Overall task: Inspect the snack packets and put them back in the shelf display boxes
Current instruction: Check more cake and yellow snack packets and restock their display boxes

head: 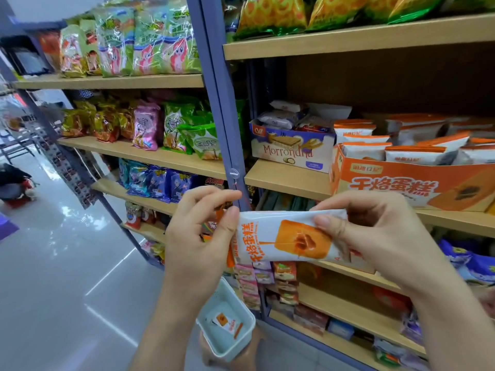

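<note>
1. White-and-orange snack packet is at lower centre of frame, held lengthways in the air btwn both hands, in front of the shelves. Printed side w/ cake pic faces the camera.
2. left hand: fingers pinch the packet's left end, thumb & index closed on the orange seal edge; other fingers loosely curled below.
3. right hand: grasping the packet's right end, thumb pressed on the front, rest wrapped behind.
4. orange display box is right of centre, on a wooden shelf above & behind the held packet, apart from it. Inside: rows of same-looking boxed packets, standing upright.
5. wafer box, white & purple, is just beside the orange one on its left, same shelf, w/ wrapped bars piled in it.
6. pale green tub is at bottom centre, under the left forearm. One small loose packet of the same print lies flat inside. What carries the tub: can't tell.
7. Upper left & centre left: snack bags in rows on other shelves. Glossy floor fills lower left.
</note>
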